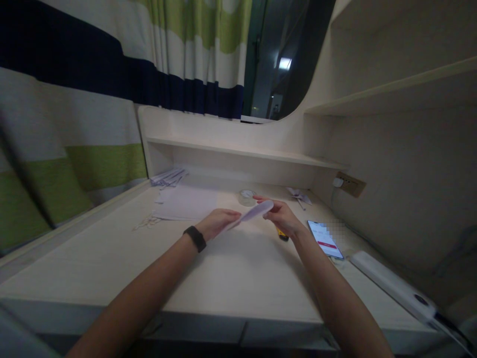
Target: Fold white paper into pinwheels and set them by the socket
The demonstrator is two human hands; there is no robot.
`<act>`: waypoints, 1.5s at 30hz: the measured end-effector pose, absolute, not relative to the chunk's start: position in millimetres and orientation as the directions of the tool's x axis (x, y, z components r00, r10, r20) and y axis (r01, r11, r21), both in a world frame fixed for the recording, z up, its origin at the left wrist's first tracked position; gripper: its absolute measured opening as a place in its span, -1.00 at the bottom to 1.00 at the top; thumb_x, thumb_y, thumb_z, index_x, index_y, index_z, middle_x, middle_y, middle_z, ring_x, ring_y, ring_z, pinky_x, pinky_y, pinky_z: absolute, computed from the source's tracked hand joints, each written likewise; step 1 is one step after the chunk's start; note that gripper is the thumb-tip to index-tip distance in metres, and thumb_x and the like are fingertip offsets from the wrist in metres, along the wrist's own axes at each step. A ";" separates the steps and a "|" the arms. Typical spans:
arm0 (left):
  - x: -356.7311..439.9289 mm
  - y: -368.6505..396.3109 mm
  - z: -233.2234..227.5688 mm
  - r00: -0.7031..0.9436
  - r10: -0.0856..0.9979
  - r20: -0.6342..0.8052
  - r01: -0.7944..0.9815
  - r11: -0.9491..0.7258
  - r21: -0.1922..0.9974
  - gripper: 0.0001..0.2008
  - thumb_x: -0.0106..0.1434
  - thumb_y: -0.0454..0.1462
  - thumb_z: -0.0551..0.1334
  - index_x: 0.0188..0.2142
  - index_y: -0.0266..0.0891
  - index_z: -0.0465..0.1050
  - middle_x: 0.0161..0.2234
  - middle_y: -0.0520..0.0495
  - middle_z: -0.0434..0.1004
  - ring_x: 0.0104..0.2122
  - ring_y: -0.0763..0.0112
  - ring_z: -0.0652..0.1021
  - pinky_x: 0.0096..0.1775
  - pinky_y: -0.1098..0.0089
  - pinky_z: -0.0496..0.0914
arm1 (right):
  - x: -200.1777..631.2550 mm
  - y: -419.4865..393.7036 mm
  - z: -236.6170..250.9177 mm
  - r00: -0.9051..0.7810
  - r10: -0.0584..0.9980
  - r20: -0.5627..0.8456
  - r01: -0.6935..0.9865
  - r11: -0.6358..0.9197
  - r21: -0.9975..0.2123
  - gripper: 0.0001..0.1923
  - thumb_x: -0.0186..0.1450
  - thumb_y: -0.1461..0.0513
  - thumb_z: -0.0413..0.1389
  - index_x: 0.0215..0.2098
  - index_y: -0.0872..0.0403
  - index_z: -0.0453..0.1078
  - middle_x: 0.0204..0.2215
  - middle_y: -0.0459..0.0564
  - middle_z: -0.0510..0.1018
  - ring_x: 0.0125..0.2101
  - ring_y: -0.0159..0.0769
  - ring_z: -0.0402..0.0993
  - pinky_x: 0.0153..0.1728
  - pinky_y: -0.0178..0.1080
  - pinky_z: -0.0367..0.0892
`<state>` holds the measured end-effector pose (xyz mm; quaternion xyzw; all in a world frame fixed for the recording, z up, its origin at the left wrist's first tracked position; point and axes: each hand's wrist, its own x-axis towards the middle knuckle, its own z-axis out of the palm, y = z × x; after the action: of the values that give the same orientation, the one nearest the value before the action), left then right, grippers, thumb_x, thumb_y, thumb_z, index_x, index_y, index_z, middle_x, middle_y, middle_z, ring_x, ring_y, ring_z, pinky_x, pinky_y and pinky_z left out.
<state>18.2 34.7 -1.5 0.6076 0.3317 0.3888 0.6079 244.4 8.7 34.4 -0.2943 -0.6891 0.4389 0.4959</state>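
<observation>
Both your hands hold one folded strip of white paper (250,214) above the pale bench (231,278). Your left hand (217,222), black band at the wrist, has its fingers closed on the strip's near end; your right hand (280,215) pinches the far end. A smartphone with a lit screen (325,239) lies right of your right wrist, loose white sheets (186,203) beyond your left hand.

You sit at a built-in white desk (112,258) in what looks like a dorm room or bedroom study nook: a striped curtain (74,99) hangs at your left, wall shelves (246,151) line the alcove, and a smartphone (325,238) lies charging beside a wall socket (350,184).
</observation>
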 end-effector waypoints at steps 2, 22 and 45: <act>21.1 31.9 -2.9 0.540 0.840 0.041 -0.031 -0.029 0.999 -0.80 0.01 -0.24 0.34 -0.36 -0.33 0.57 -0.37 -0.18 0.58 -0.45 0.42 0.53 -0.45 0.48 0.39 | 243.7 9.8 35.1 -0.302 0.837 0.455 0.007 0.480 -0.877 -0.66 0.02 0.19 0.29 -0.21 0.05 0.51 -0.09 0.07 0.52 -0.15 -0.22 0.43 -0.12 -0.16 0.29; 27.5 2.1 26.6 0.293 0.735 0.611 0.474 -0.667 0.575 -0.73 0.19 -0.10 0.20 -0.42 -0.23 0.58 -0.50 0.04 0.57 -0.49 0.42 0.50 -0.42 0.49 0.31 | 207.6 3.8 23.6 -0.085 0.801 0.593 0.174 0.598 -0.782 -0.69 0.01 0.05 0.28 -0.40 0.07 0.42 -0.63 -0.17 0.35 -0.62 -0.45 0.22 -0.60 -0.37 0.16; 26.3 5.0 27.4 0.411 0.716 0.564 0.465 -0.697 0.546 -0.72 0.25 -0.16 0.13 -0.41 -0.28 0.53 -0.49 0.00 0.54 -0.50 0.43 0.47 -0.46 0.48 0.24 | 212.8 -9.2 41.8 -0.019 0.815 0.579 0.079 0.579 -0.812 -0.73 0.03 0.07 0.27 -0.48 0.13 0.53 -0.72 -0.13 0.37 -0.70 -0.49 0.18 -0.70 -0.38 0.07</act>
<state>26.3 5.0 27.4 0.8259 0.3576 0.4080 0.1537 212.8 -9.2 41.8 -0.3457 -0.6466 0.3019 0.6093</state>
